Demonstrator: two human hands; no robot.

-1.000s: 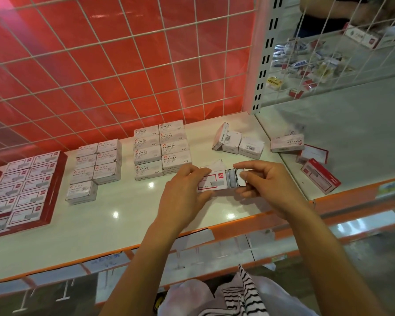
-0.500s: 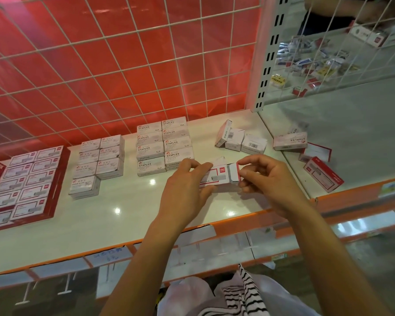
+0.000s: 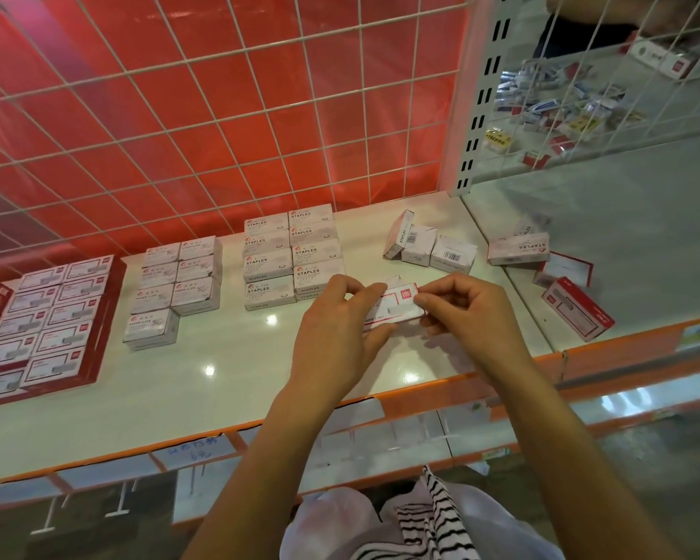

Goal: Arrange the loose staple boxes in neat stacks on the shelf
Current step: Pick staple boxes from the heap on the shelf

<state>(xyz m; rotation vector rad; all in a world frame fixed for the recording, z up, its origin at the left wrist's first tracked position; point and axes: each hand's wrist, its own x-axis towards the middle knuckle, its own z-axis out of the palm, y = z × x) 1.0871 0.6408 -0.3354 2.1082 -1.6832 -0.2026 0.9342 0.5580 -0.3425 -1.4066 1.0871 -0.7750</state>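
Both hands hold one small red-and-white staple box (image 3: 393,307) just above the white shelf (image 3: 203,381). My left hand (image 3: 336,337) grips its left end and my right hand (image 3: 465,313) pinches its right end, where the flap looks pushed in. Behind the hands stands a neat two-column stack of staple boxes (image 3: 292,256). Three loose white boxes (image 3: 429,246) lie tumbled at the back right. On the adjoining shelf to the right lie a loose staples box (image 3: 518,249), a flat red-edged box (image 3: 564,270) and a red-and-white box (image 3: 576,307).
A stack of paper clip boxes (image 3: 176,284) and a red tray of boxes (image 3: 45,321) sit to the left. A white wire grid with a red backing (image 3: 219,115) closes the back. An orange shelf edge (image 3: 421,394) runs along the front. Another person stands behind the right mesh.
The drawer that stuck out of the box's right end has been pushed in by my right hand. The camera has shifted slightly; the hands stay in about the same place.
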